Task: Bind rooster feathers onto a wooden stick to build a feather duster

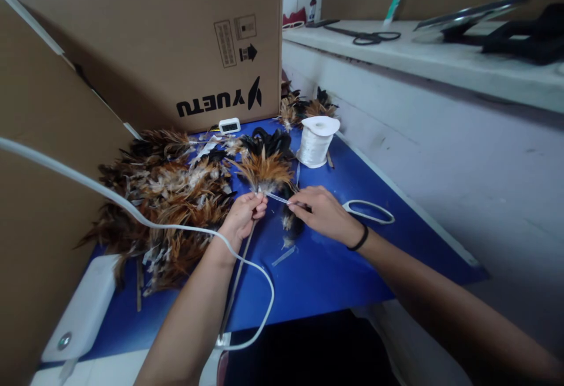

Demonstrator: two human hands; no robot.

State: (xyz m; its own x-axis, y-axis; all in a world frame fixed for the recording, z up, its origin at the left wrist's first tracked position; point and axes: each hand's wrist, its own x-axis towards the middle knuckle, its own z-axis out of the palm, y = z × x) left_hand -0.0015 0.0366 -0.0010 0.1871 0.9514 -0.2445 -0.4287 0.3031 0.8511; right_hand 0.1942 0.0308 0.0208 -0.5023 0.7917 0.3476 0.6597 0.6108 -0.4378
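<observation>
My left hand (245,212) pinches the pale base of a feather bunch (264,165), whose orange-brown and black feathers fan away from me. A thin stick runs down from that hand. My right hand (319,210), with a black band at its wrist, is closed on the end of a thin white ribbon (278,198) that stretches to the bunch's base. The white ribbon spool (316,142) stands behind my right hand. White scissor handles (372,211) show just right of that hand. A short clear strip (284,256) lies on the table below.
Loose feathers (176,210) are heaped at the left of the blue table (326,280). A white cable (154,224) loops over my left forearm. A white device (81,309) lies front left. Behind stands a cardboard box (154,45). Black scissors (370,37) lie on the ledge (423,57).
</observation>
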